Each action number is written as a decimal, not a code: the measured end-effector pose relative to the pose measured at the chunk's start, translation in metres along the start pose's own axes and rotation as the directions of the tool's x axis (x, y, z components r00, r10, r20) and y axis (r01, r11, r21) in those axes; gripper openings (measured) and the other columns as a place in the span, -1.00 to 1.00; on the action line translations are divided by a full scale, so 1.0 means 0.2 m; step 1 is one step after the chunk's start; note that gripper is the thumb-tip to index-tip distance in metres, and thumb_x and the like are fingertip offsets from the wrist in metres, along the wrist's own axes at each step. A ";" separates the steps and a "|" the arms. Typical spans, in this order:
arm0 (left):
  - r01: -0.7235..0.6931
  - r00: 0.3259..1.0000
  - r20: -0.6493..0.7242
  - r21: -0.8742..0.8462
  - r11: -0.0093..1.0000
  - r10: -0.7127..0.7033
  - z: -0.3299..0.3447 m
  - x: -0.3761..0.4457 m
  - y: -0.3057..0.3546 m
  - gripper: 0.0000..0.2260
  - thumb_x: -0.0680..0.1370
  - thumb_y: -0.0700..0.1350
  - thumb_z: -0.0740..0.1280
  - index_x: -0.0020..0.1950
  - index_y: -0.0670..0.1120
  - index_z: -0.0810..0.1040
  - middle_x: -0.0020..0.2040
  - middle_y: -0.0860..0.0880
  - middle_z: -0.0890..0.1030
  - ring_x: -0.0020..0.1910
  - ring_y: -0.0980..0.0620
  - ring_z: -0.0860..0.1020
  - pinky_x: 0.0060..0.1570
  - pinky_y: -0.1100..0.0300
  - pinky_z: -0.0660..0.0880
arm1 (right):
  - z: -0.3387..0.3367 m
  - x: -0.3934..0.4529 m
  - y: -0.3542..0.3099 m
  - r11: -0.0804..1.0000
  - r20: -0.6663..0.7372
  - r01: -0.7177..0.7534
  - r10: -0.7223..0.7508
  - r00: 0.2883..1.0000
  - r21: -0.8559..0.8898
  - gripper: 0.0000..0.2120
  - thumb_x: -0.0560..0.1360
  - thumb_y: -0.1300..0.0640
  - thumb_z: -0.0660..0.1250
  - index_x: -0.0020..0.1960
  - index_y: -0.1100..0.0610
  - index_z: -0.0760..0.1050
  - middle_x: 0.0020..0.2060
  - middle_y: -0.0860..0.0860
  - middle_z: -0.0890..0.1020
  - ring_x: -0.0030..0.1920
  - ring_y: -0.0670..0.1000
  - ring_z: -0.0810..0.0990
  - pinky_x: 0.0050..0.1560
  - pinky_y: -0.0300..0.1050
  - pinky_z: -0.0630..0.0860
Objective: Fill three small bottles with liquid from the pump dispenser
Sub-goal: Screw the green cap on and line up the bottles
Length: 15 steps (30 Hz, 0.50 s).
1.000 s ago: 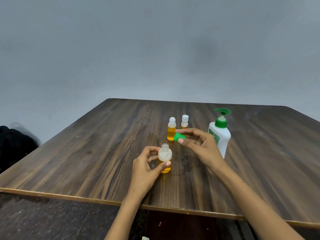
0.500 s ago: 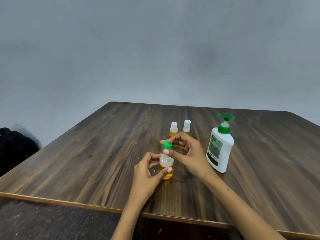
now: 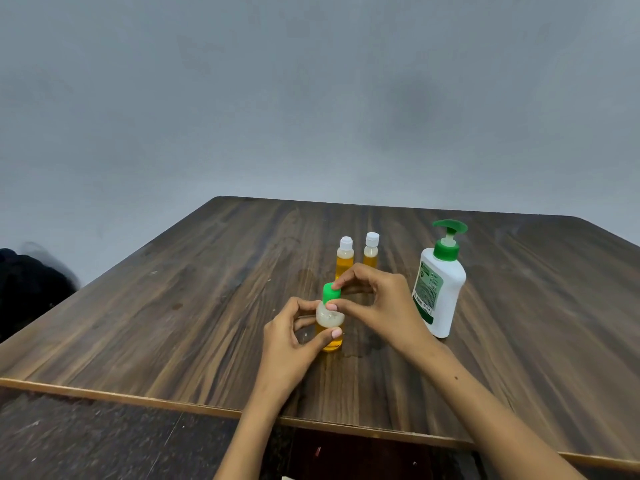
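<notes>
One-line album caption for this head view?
Right hand sets a green cap on the small amber-filled bottle held by the left hand.

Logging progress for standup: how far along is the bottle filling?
Done: two white-capped bottles stand capped at the back, holding amber liquid. In hand: the left hand grips the third bottle, also amber, while the right hand pinches the green cap on its neck. Left: finishing that cap. The pump dispenser stands untouched.

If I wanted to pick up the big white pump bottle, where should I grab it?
Probably wrap your fingers round the pump dispenser's wide white body from its open right side. It stands upright, and the thin green pump head on top looks likely to press down.
</notes>
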<state>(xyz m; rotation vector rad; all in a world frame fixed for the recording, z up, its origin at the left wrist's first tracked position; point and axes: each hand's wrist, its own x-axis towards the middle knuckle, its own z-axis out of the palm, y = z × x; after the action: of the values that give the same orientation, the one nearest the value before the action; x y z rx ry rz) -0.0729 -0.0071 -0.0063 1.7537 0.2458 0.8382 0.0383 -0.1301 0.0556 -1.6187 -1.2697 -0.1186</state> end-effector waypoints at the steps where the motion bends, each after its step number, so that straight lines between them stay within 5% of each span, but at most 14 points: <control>1: -0.001 1.000 0.002 0.001 1.000 0.001 0.00 0.00 0.00 -0.66 0.35 -0.16 0.57 0.06 -0.10 0.56 0.06 0.02 0.68 0.07 0.17 0.64 0.05 0.29 0.56 | 0.01 0.01 0.00 0.999 -0.015 0.020 -0.020 1.000 -0.051 -0.78 0.31 0.19 0.56 -0.11 0.16 0.57 -0.17 -0.08 0.66 -0.09 -0.14 0.64 -0.04 -0.15 0.58; 5: -0.009 1.000 0.006 0.013 1.000 0.009 0.00 0.00 0.00 -0.67 0.36 -0.14 0.56 0.05 -0.08 0.56 0.05 0.03 0.68 0.08 0.17 0.64 0.08 0.25 0.57 | -0.01 0.02 -0.02 0.982 0.034 0.097 -0.093 0.995 -0.165 -0.76 0.36 0.10 0.52 -0.03 0.11 0.56 -0.06 -0.11 0.65 0.00 -0.18 0.60 0.01 -0.16 0.55; 8: -0.012 1.000 0.000 0.006 1.000 0.012 0.00 0.00 0.00 -0.67 0.35 -0.12 0.57 0.04 -0.09 0.57 0.04 0.03 0.68 0.08 0.16 0.64 0.08 0.23 0.58 | -0.03 0.02 -0.02 0.974 0.147 0.152 -0.128 0.981 -0.170 -0.70 0.43 0.23 0.44 0.15 0.11 0.57 0.12 -0.08 0.62 0.16 -0.19 0.55 0.17 -0.16 0.50; 15: -0.019 1.000 0.007 0.003 1.000 0.019 0.00 0.00 0.00 -0.68 0.34 -0.15 0.56 0.03 -0.10 0.57 0.03 0.02 0.69 0.06 0.14 0.65 0.06 0.23 0.58 | -0.01 0.05 -0.03 0.903 0.098 0.148 -0.118 0.988 -0.404 -0.74 0.37 -0.01 0.49 0.00 0.07 0.58 -0.10 -0.08 0.61 -0.08 -0.13 0.56 -0.09 -0.08 0.54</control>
<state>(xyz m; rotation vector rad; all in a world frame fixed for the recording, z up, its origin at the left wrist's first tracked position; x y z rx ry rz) -0.0723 -0.0062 -0.0062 1.7640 0.2258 0.8457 0.0391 -0.1258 0.0660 -1.9023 -1.4825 -0.4432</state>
